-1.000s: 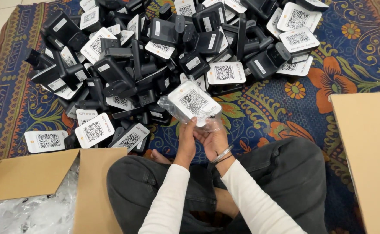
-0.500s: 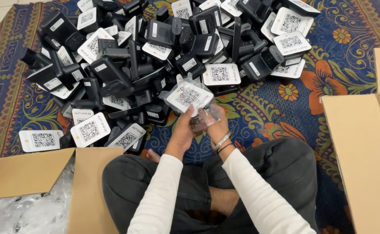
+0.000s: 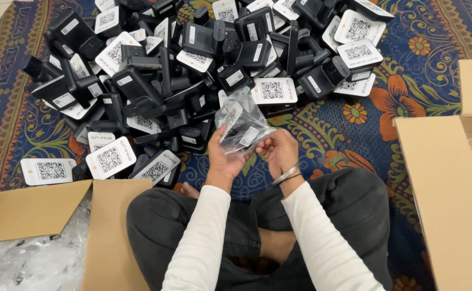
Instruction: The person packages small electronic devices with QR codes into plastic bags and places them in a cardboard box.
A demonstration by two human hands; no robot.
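My left hand (image 3: 224, 157) grips the clear plastic bag (image 3: 242, 119) from below, fingers closed around its lower edge; a black device with a white label shows through the film. My right hand (image 3: 280, 152) pinches the bag's right corner, thumb on top. The bag sits above my crossed legs, just in front of the pile of black devices (image 3: 193, 70).

Judgement on handling: the film is slick and crumpled, so I should keep the left grip firm on the body inside, not on loose plastic, and work the open end with the right fingertips only.

Containers, placed from the pile: the cardboard box (image 3: 36, 215) nearer me on the left holds crumpled clear plastic. The second cardboard box (image 3: 446, 194) on the right shows only a sliver of pale contents; I cannot tell what.
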